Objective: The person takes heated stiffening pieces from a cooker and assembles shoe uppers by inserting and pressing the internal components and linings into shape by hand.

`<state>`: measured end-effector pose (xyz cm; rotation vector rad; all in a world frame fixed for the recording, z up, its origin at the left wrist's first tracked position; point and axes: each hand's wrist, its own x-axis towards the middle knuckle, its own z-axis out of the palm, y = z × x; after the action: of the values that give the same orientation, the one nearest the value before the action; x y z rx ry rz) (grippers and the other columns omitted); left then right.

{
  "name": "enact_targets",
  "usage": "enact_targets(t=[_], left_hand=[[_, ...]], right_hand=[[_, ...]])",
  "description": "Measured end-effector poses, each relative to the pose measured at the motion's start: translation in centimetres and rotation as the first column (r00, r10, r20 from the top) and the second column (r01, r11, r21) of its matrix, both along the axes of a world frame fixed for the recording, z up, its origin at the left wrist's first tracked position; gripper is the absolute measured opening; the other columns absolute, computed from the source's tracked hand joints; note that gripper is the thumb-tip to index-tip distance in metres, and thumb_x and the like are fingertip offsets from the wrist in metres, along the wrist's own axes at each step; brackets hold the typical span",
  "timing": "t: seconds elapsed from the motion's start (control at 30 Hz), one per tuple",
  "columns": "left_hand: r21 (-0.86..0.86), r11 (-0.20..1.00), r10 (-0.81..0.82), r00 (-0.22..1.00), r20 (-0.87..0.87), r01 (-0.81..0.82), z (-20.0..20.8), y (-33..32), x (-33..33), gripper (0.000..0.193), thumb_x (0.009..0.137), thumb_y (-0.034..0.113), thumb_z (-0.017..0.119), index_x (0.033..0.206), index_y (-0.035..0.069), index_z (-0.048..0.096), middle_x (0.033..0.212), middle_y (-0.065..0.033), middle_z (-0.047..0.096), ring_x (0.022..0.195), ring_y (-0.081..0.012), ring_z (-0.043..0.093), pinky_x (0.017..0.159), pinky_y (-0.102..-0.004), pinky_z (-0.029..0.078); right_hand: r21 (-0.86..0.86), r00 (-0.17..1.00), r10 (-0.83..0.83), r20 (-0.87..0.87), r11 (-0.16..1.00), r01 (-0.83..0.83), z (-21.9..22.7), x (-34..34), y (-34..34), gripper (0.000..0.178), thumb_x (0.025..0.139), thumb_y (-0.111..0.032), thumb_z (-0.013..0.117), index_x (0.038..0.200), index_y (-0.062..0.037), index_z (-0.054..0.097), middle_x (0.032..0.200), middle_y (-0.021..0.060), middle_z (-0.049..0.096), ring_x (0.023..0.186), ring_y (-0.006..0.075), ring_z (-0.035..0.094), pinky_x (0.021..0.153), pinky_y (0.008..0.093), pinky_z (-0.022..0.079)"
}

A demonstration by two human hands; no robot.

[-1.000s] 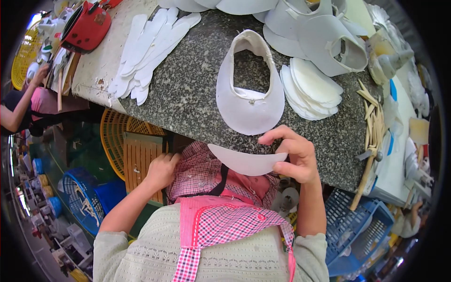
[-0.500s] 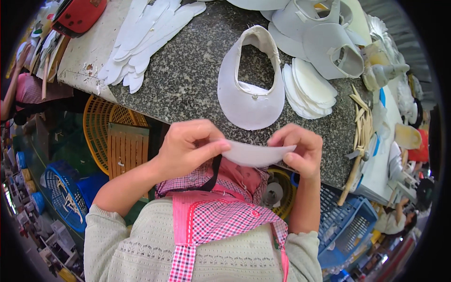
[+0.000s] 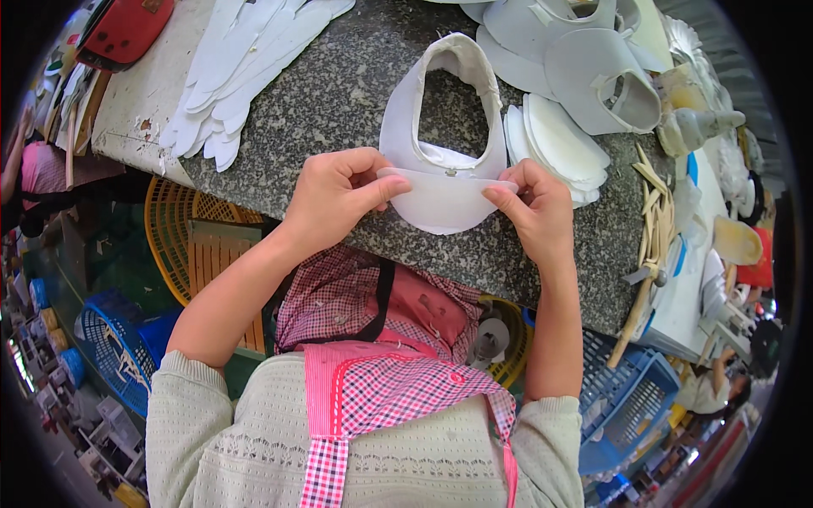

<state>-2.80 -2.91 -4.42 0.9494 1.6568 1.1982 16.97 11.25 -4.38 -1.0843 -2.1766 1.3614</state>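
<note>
Speckled counter, my left hand and right hand pinching the ends of a curved white piece, over a white visor, blue basket with pale scraps at left

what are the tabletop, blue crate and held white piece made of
Tabletop: probably smooth granite, by its dark speckling. Blue crate: likely smooth molded plastic, by its evenly slotted walls. White piece: matte and thin-edged; perhaps fabric or foam, can't tell.

Two hands holding one curved strip, one red container
</note>
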Motion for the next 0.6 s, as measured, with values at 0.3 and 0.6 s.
enact_targets(t=[0.3, 0.6], left_hand=[[-0.072, 0.997, -0.021, 0.987, -0.16, 0.01, 0.2, 0.5, -0.3, 0.017, 0.079, 0.014, 0.07, 0.084, -0.001, 0.064, 0.072, -0.0016, 0.062, 0.06, -0.0059, 0.055, 0.055, -0.0208, 0.044], [0.11, 0.826, 0.047, 0.127, -0.991, 0.552, 0.4, 1.6, -1.8, 0.053, 0.069, 0.021, 0.069, 0.119, 0.011, 0.053, 0.117, -0.007, 0.054, 0.112, -0.0217, 0.05, 0.092, -0.0404, 0.039]], right_hand=[[0.079, 0.997, 0.0, 0.072, 0.997, -0.006, 0.0, -0.6, -0.1, 0.028, 0.073, -0.022, 0.074, 0.07, -0.0008, 0.055, 0.059, 0.0052, 0.055, 0.053, 0.0139, 0.049, 0.05, 0.0278, 0.04], [0.587, 0.957, -0.003, 0.29, 0.79, -0.176, 0.2, -1.3, -0.4, 0.035, 0.073, -0.029, 0.072, 0.072, -0.0028, 0.049, 0.065, 0.0119, 0.054, 0.055, 0.0295, 0.052, 0.052, 0.0375, 0.041]])
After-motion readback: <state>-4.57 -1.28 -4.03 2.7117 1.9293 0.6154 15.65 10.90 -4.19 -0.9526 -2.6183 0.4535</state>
